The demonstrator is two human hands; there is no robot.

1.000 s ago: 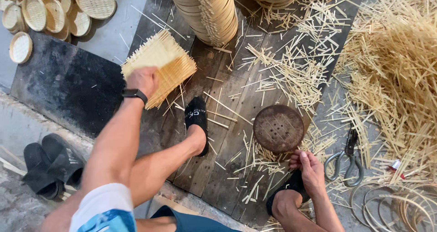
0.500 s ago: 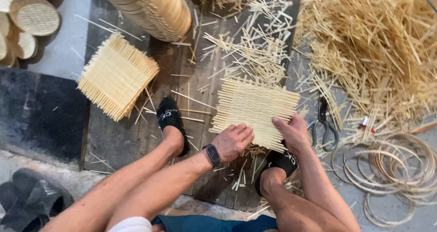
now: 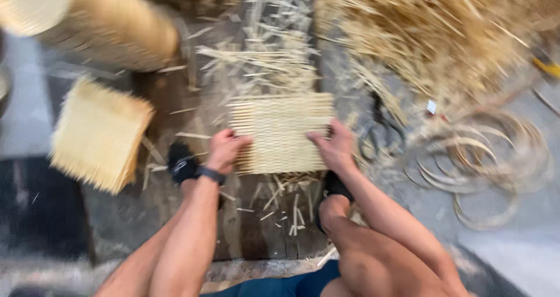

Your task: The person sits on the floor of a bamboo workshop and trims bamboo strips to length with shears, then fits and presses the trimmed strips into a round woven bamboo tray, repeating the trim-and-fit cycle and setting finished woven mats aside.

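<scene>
Flat between both hands (image 3: 280,148), woven mat (image 3: 280,131) strips run left-right.

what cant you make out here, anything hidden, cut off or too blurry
Head view, blurred by motion throughout:
- Woven mat: weave detail smeared; its near edge is covered by the left hand and right hand.
- Whatever lies under the mat: hidden by it.
- Stacked round trays: cut off by the top edge.
- Dark tool by the rings: too blurred to identify.
</scene>
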